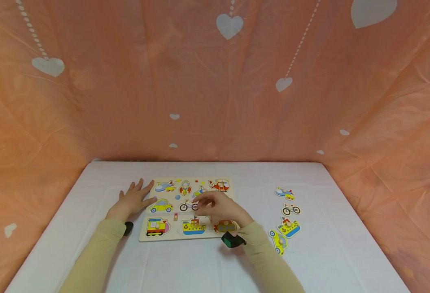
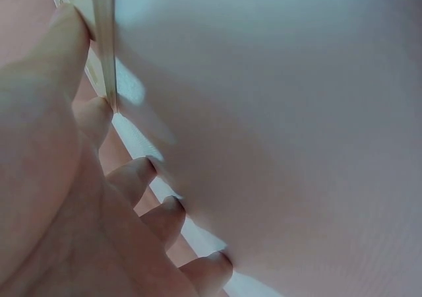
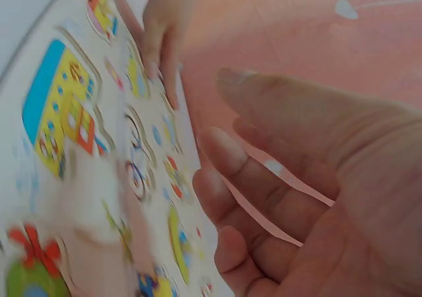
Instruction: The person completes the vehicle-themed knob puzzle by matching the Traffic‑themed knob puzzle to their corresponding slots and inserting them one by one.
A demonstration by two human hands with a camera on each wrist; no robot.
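A wooden puzzle board with vehicle pictures lies on the white table. My left hand spreads its fingers at the board's left side. In the left wrist view, the thumb and index finger touch the board's edge, and the other fingertips rest on the table. My right hand is raised over the board, near the bicycle picture. Its fingers are loosely bent, with nothing between them and the thumb. A train piece with a knob sits in the board's lower left.
Right of the board lie loose knobbed pieces: an airplane, a bicycle, a ship and a car. The ship and car touch. A pink curtain with white hearts hangs behind the table.
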